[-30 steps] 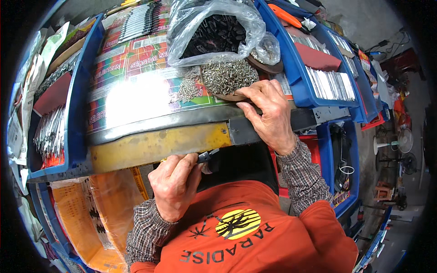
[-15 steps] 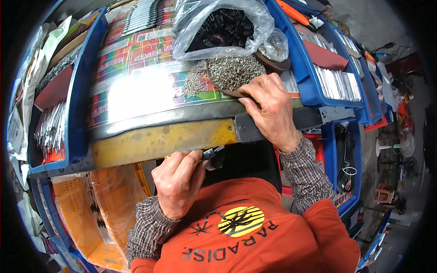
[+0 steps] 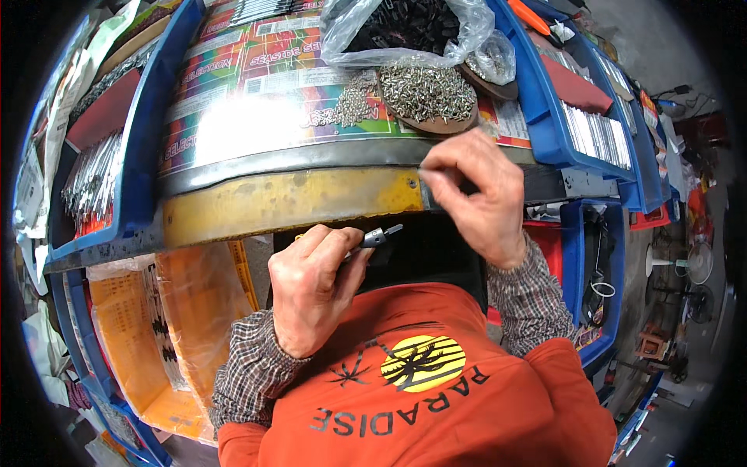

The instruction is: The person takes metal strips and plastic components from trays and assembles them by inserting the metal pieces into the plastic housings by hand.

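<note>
Head view, looking straight down over an orange shirt [image 3: 436,405] with checked sleeves: the left hand [image 3: 311,292] sits low, just under the yellow front edge of the table [image 3: 288,204], fist closed around a small metal tool [image 3: 373,237]. Only the grey tip of that tool shows past the thumb. Its long axis runs up and to the right, so the tip points toward the right hand [image 3: 475,194].

That right hand is higher, over the table's front lip, fingers curled in and thumb pressed to forefinger in a pinch. Whatever is pinched is too small to make out, so I cannot tell whether it holds anything.

The two hands are apart but near, the right one up and to the right of the tool tip, with the dark gap below the table between them.

Just beyond the right hand lies a brown dish [image 3: 436,121] heaped with small silvery metal pieces [image 3: 424,89], and a looser scatter [image 3: 346,105] beside it on the shiny printed sheet [image 3: 257,101]. The right hand is much the nearer to that heap. A clear plastic bag [image 3: 405,31] of dark parts sits behind the dish, and blue bins [image 3: 568,109] flank the sheet.
</note>
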A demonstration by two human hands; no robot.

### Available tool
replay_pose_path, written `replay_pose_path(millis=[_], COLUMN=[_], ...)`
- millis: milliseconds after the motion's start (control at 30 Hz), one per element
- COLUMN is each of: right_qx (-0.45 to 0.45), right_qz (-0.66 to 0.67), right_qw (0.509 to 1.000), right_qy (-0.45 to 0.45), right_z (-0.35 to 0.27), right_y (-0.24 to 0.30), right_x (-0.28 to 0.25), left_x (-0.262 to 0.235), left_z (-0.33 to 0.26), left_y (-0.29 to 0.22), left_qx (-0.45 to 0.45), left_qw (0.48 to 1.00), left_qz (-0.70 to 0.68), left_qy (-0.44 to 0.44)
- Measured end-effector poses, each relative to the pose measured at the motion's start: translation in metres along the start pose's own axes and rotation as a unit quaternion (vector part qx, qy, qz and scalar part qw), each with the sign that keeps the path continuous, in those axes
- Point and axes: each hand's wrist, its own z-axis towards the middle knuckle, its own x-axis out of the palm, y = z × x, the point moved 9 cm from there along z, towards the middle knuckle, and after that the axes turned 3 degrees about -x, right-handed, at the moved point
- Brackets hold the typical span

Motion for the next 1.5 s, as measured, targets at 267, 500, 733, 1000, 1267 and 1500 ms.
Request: replay_pose_path(millis=[267,500,733,1000,1267,1500], right_qx=[-0.002,0.002,-0.067,-0.121,-0.146,-0.104], right_qz=[0.144,0.151,0.039,-0.015,-0.048,-0.034], right_qw=[0.989,0.988,0.997,0.992,0.988,0.994], right_qy=[0.026,0.024,-0.004,-0.012,-0.005,-0.017], right_z=[-0.029,-0.038,-0.043,-0.050,-0.056,-0.057], right_y=[0.031,0.032,0.050,0.058,0.060,0.052], right_x=[0.021,0.027,0.023,0.027,0.030,0.030], left_x=[0.004,0.004,0.004,0.007,0.008,0.007], left_z=[-0.003,-0.006,-0.009,-0.011,-0.011,-0.010], left_y=[-0.004,-0.009,-0.018,-0.017,-0.017,-0.017], left_qx=[-0.003,0.003,0.048,0.073,0.084,0.089], left_qw=[1.000,1.000,0.998,0.996,0.995,0.993], left_qz=[-0.014,-0.006,0.048,0.051,0.049,0.059], left_qy=[0.014,0.004,-0.014,-0.028,-0.035,-0.047])
